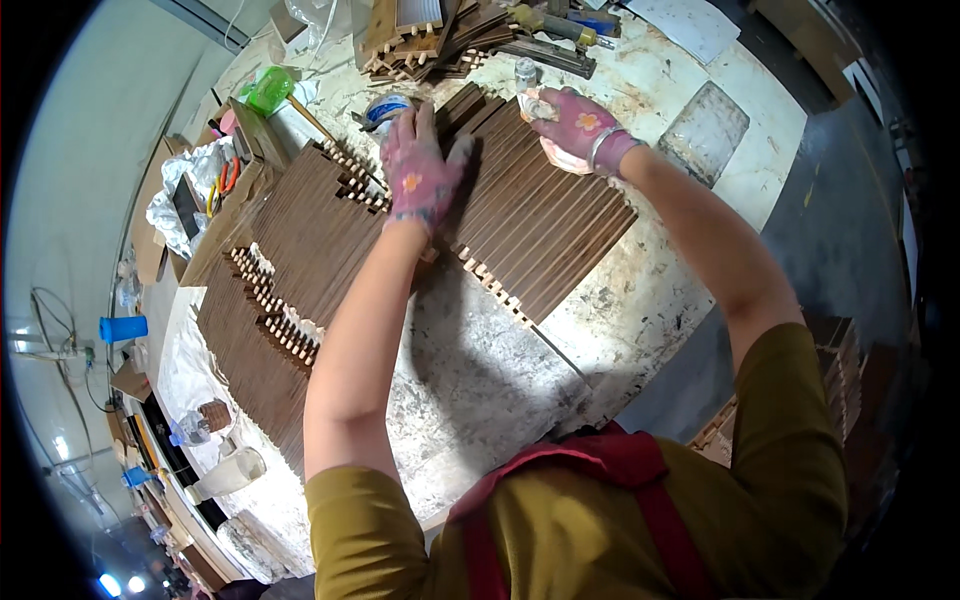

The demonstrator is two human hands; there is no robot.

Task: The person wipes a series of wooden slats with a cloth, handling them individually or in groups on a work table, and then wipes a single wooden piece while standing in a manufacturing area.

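My right hand (578,128), in a pink glove with a flower on its back, grips a crumpled whitish cloth (562,157) against the far right part of a row of dark brown wooden strips (540,215). Light pegs (492,283) stick out of the strips' near ends. My left hand (425,172), gloved alike, has its fingers apart and lies at the left end of that row. More brown strips (325,225) with pegs are laid side by side left of my left arm. Just beyond my left fingers sits a roll of tape (388,107) with a blue inside.
Stacked wooden pieces (425,45) and a yellow-handled tool (555,25) are at the table's far side. A green bottle (270,90), a wooden-handled tool (312,118) and orange-handled scissors (228,178) lie left. A flat grey slab (705,130) rests at the right.
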